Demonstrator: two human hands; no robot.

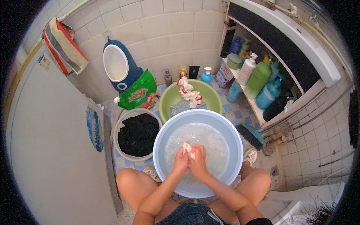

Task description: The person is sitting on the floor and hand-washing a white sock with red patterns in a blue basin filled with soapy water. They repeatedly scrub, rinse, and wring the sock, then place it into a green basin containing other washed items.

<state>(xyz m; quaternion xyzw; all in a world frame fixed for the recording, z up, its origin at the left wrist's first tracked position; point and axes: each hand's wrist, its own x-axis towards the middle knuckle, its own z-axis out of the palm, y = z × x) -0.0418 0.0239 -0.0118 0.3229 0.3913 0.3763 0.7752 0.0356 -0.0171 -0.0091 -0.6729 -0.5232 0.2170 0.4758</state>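
A light-blue basin of cloudy, sudsy water stands between my knees. Over its middle, my left hand and my right hand are close together, both closed on a small wet white cloth. Part of the cloth sticks out above the fingers; the rest is hidden in the hands, so I cannot tell its kind. Just beyond, a green basin holds white cloth pieces with red marks and a grey-blue cloth. Left of the blue basin, a grey basin holds black clothing.
A green detergent pouch stands behind the grey basin. At the right are a shelf of pump bottles and a teal brush. Small bottles line the tiled wall. A white panel closes off the left side.
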